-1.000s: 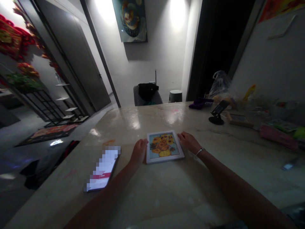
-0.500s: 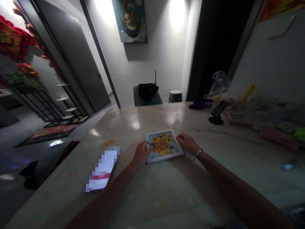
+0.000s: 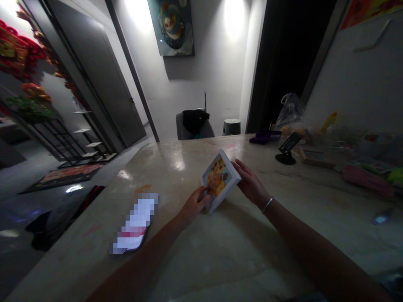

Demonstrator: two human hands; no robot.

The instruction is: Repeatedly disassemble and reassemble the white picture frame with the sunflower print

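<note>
A white-framed picture of yellow sunflowers (image 3: 218, 178) is tilted up over the marble table (image 3: 201, 260), its right side raised. My left hand (image 3: 195, 204) grips the lower left edge, with the thumb over the front. At the raised right side, my right hand (image 3: 252, 182) rests against the frame's back and edge, its fingers stretched out and partly hidden behind it. A silver bracelet circles my right wrist. To the left lies a phone (image 3: 135, 224) with a lit, pixelated screen.
A black phone stand (image 3: 287, 152) and a purple object (image 3: 265, 136) stand at the back right. Beyond them are a plastic bag (image 3: 290, 110), a wooden frame (image 3: 315, 157) and a pink item (image 3: 367, 180). A grey chair (image 3: 181, 128) is behind the table.
The picture frame has gone from lying nearly flat to tilted, its right side lifted and turned leftward. My right hand has opened against its back; my left hand has shifted slightly right.
</note>
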